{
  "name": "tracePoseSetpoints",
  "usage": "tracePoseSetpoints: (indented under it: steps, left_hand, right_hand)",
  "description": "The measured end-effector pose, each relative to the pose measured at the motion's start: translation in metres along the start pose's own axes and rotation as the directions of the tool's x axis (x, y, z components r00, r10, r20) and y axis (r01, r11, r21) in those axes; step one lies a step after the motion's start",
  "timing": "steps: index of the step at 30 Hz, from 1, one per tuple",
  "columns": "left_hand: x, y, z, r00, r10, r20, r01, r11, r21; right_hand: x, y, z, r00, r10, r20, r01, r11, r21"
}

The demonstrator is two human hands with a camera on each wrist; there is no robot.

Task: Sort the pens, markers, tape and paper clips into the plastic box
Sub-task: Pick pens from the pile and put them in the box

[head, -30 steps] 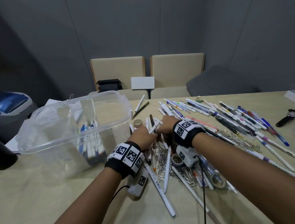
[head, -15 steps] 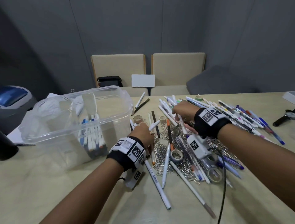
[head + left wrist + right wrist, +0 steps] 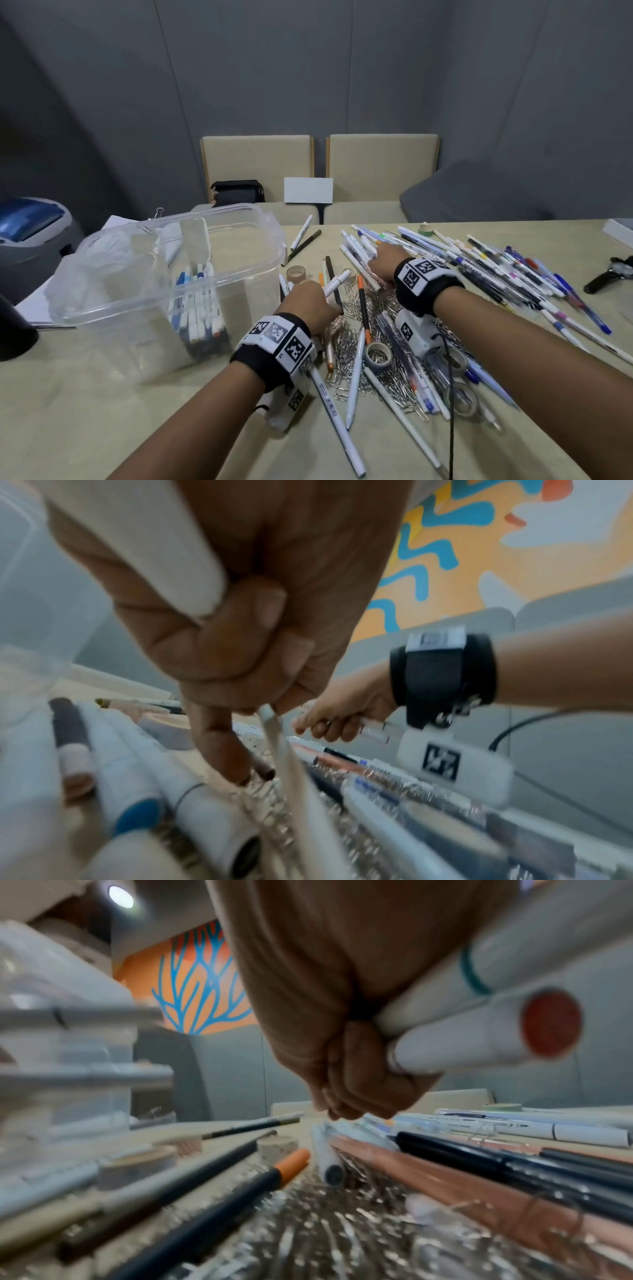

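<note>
Now my right hand, gripping two markers, has shifted farther right among the pens; my left hand clutches one white marker.

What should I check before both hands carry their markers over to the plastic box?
1. Left hand grips a white marker: ok.
2. Right hand grips two white markers: ok.
3. Plastic box open on top: ok.
4. Markers already stand upright in the box, with room beside them: ok.
5. Paper clips snagged on the held markers: cannot tell.
6. Cable from the right wrist clear of the pile: not ok, it trails across it.
</note>
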State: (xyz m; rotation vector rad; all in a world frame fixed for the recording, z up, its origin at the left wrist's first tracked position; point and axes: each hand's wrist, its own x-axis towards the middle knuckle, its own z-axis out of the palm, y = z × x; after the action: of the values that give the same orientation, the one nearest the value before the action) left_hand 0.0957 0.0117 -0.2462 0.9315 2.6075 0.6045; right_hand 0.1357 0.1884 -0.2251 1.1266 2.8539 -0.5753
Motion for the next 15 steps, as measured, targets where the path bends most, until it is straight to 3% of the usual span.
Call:
tracePoseSetpoints:
  steps: [7, 12, 15]
  left_hand:
    - [-0.004, 0.002, -0.016, 0.999, 0.008, 0.049, -0.002, 0.994, -0.107]
    - [-0.016, 0.01, -0.028, 0.999, 0.054, 0.009, -0.052, 0.992, -0.119]
    - [-0.038, 0.018, -0.048, 0.992, 0.126, 0.013, -0.116, 0.947, -0.3]
  right_hand:
    - [0.013, -0.004, 0.016, 0.999, -0.038, 0.023, 0.041, 0.985, -0.169]
    - [0.012, -0.01, 0.019, 0.997, -0.054, 0.055, 0.063, 0.981, -0.182]
    - [0.007, -0.011, 0.011, 0.998, -0.026, 0.056, 0.031, 0.996, -0.084]
